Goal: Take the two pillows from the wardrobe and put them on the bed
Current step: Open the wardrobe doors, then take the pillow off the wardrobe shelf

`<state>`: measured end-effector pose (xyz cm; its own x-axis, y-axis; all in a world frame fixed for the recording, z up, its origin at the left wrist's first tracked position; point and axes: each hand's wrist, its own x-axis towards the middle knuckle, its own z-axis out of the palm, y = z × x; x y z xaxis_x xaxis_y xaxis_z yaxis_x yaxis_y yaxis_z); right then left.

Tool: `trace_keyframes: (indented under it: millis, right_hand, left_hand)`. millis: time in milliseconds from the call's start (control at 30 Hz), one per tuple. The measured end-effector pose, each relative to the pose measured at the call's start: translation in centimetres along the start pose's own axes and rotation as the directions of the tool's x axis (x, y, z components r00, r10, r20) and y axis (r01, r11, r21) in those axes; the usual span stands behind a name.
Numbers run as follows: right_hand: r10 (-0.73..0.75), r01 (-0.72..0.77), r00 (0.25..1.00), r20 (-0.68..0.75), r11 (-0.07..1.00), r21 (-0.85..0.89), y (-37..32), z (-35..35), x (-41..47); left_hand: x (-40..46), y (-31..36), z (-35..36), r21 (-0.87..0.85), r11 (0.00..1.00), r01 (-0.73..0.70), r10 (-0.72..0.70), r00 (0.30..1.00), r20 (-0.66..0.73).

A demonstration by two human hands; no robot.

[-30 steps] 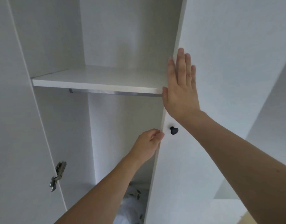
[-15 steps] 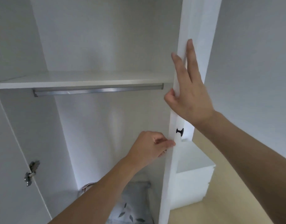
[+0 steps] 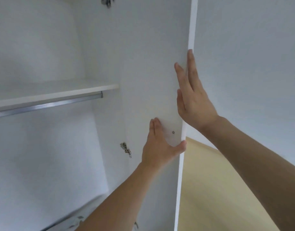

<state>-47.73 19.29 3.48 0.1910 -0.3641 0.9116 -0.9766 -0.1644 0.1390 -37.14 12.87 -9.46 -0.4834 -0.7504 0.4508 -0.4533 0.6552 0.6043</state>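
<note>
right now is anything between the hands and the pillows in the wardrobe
Nothing visible blocks them. The door is swung wide, both hands flat on it, left hand, right hand. A patterned pillow corner shows below the left forearm.

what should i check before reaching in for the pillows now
1. Right door swung wide: ok, its inner face shows.
2. Left hand free to reach: not ok, flat on the door with the thumb round its edge.
3. Right hand free: not ok, straight fingers pressed on the door edge.
4. Pillows located: cannot tell, only a scrap of patterned fabric shows at the bottom.
5. Shelf and rail out of the reach path: ok, both sit high.
6. Hinge clear of the arm: ok.
</note>
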Motion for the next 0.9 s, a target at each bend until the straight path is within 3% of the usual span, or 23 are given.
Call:
trace_keyframes:
  millis: [167, 367, 467, 633, 733, 900]
  right_hand:
    - [0.044, -0.044, 0.999, 0.017, 0.999, -0.015, 3.5, 0.2, -0.8]
    - [0.056, -0.056, 0.995, 0.081, 0.998, 0.002, 6.3, 0.1, -1.8]
    - [0.051, -0.049, 0.998, 0.041, 0.998, -0.04, 6.1, 0.4, -1.9]
    - [0.056, -0.087, 0.992, -0.116, 0.956, -0.281, 3.8, 3.2, -2.0]
    - [0.066, -0.091, 0.992, -0.104, 0.961, -0.262, 0.9, 6.9, -1.4]
    - [0.079, -0.07, 0.988, 0.132, 0.995, -0.069, -6.1, 15.4, -0.7]
  left_hand:
    - [1.9, 1.9, 3.8, 0.052, 0.998, 0.019, -0.011, 0.988, -0.152]
    - [3.4, 2.6, 6.3, 0.023, 0.999, 0.042, -0.037, 0.983, -0.179]
    - [3.4, 1.9, 6.7, 0.01, 1.0, -0.014, 0.015, 0.98, -0.197]
    - [3.3, -2.9, 4.5, 0.019, 0.978, -0.206, 0.206, 0.965, -0.162]
    - [3.2, -8.4, 1.3, 0.19, 0.961, -0.2, 0.233, 0.957, -0.172]
    - [1.7, -19.2, -5.7, 0.463, 0.886, -0.021, 0.118, 0.976, -0.181]
